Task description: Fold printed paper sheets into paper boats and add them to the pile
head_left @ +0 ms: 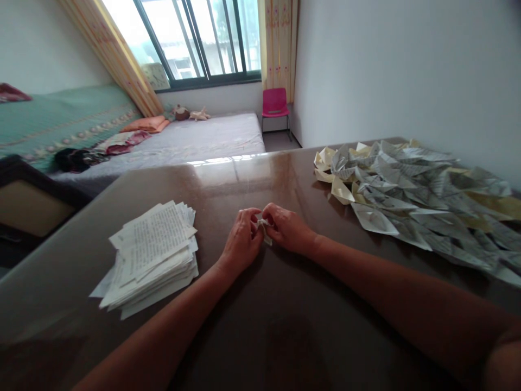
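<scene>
Near the middle of the table, a small folded piece of paper (pixel 266 234) is pinched between my two hands. My left hand (pixel 245 236) grips its left side with curled fingers. On the other side, my right hand (pixel 287 228) holds it between thumb and fingers. Much of the paper is hidden behind the fingers, so its exact folded shape cannot be made out. To the left lies a loose stack of printed paper sheets (pixel 152 250). A wide heap of folded paper boats (pixel 391 190), in grey-white and yellowish paper, covers the table's right side.
The glossy brown table (pixel 228 342) reflects the window. A dark chair (pixel 36 201) stands at its left edge. Beyond are a bed (pixel 220 136), a pink chair (pixel 275 103) and a window with curtains (pixel 280 49). A white wall (pixel 399 70) borders the right side.
</scene>
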A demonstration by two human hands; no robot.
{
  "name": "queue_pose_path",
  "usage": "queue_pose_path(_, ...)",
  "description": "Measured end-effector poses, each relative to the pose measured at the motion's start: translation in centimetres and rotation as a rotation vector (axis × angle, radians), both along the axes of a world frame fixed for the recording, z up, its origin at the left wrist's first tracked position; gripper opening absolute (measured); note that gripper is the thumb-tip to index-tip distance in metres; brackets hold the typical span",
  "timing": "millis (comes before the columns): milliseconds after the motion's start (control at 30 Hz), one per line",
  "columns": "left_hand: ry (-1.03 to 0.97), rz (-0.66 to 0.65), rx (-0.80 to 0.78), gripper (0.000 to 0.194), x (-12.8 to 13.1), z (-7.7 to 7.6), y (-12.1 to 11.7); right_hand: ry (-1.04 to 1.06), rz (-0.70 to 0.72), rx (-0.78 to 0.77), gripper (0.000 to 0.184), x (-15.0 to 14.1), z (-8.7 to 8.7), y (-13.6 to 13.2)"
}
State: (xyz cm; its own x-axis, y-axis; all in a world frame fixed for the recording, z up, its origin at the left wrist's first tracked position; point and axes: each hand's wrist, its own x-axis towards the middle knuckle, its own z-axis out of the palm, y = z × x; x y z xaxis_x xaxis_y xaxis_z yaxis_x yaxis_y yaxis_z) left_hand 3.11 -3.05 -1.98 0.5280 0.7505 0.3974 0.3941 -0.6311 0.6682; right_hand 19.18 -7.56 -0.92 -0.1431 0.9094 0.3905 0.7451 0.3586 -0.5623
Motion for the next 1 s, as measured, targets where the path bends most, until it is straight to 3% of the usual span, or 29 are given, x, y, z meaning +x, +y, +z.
queue_pose_path(200,0.095,0.045,-0.042,0.015,-0.1,0.1,0.8,-0.077,-0.034,-0.011,0.014,0.4,-0.1,0.2)
queue_pose_path(400,0.262,-0.076,0.059,0.01,-1.0,1.1,0.7,-0.175,0.14,-0.056,0.014,2.0,0.2,0.2)
queue_pose_path(567,0.316,-0.252,0.066,0.013,-2.2,1.5,1.2,-0.221,0.335,-0.122,0.016,4.1,1.0,0.5)
queue_pose_path(733,0.391,-0.379,0.181,0.013,-3.1,1.9,2.2,-0.259,0.428,-0.145,0.019,5.7,1.5,1.0)
queue_pose_path(1000,0.565,-0.391,0.365,0.027,-3.2,3.1,1.6,-0.266,0.431,-0.111,0.024,5.3,1.6,0.9)
